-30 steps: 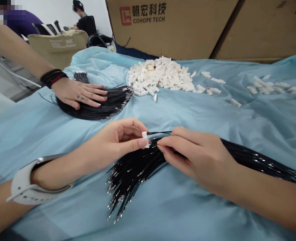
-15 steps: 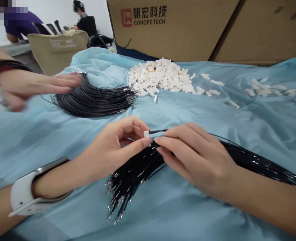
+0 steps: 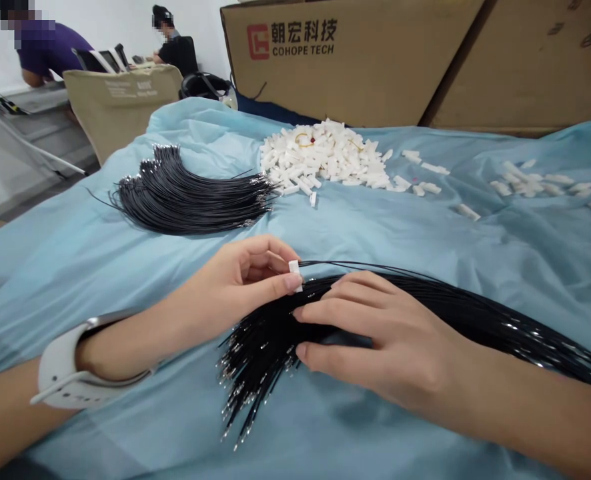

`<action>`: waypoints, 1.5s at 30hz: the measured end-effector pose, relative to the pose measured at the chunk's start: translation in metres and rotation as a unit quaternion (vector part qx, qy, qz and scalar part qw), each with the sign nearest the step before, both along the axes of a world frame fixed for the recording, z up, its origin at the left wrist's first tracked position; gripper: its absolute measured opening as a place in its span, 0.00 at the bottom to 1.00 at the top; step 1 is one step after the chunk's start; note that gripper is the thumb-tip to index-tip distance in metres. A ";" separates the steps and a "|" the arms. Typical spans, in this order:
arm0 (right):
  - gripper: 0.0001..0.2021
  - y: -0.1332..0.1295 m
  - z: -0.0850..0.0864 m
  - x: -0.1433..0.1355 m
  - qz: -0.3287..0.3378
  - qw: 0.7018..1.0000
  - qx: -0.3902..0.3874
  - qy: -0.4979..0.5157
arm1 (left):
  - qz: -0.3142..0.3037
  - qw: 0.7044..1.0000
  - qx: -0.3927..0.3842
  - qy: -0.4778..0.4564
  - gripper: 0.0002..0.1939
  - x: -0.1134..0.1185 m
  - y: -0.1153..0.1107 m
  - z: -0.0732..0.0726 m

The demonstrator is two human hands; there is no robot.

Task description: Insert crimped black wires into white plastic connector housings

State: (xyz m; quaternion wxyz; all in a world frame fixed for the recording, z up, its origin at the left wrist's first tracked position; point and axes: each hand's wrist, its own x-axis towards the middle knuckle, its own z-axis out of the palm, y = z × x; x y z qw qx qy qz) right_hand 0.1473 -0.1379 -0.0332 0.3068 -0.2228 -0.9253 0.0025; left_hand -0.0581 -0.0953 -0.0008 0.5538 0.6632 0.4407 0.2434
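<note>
Between the thumb and fingers of my left hand (image 3: 255, 270) is a small white plastic connector housing (image 3: 294, 267). Thin black wires run from its right side back toward a large bundle of black wires (image 3: 400, 287). My right hand (image 3: 375, 327) lies over that bundle, thumb and index finger apart, fingertips touching or just above the wires. The bundle's metal-tipped ends (image 3: 245, 393) fan out below my hands on the blue cloth. I cannot make out any single wire in my right fingers.
A second bundle of black wires (image 3: 190, 197) lies at the back left. Beside it is a heap of white connector housings (image 3: 325, 157), with several more scattered (image 3: 540, 180) to the right. Cardboard boxes (image 3: 375, 73) stand behind the blue cloth (image 3: 100, 267). Two people are in the background.
My right hand has let go near the housing and moved down onto the bundle, its fingers spreading. Another person's hand at the left has left the view. My left hand still holds the housing.
</note>
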 end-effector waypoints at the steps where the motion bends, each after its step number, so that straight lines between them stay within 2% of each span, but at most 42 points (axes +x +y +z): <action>1: 0.11 0.000 0.000 0.000 -0.001 1.000 -0.002 0.000 | 0.001 1.000 -0.003 -0.004 0.07 0.000 0.000 0.000; 5: 0.11 -0.001 0.001 -0.002 -0.019 1.000 -0.010 -0.002 | 0.000 1.000 -0.008 -0.006 0.05 0.000 0.000 0.001; 10: 0.17 -0.002 0.003 -0.004 -0.014 1.000 -0.004 -0.021 | -0.004 1.000 -0.009 -0.005 0.04 0.000 0.000 0.001; 15: 0.14 -0.002 0.001 -0.002 -0.040 0.999 0.020 -0.009 | -0.001 1.000 -0.018 -0.012 0.04 -0.001 0.002 0.002; 20: 0.14 -0.002 0.000 -0.002 -0.046 0.998 0.007 0.038 | 0.002 0.999 -0.032 -0.022 0.04 -0.001 0.002 0.002; 25: 0.12 -0.001 0.002 0.001 -0.109 0.992 0.053 0.039 | 0.013 0.998 -0.050 -0.034 0.03 -0.003 0.002 0.001; 30: 0.11 0.003 0.003 0.002 -0.165 0.986 0.026 0.018 | 0.013 0.998 -0.048 -0.041 0.03 -0.006 0.000 0.000; 45: 0.12 0.006 0.002 0.002 -0.157 0.988 0.007 0.005 | 0.017 0.999 -0.034 -0.019 0.04 -0.001 -0.002 0.003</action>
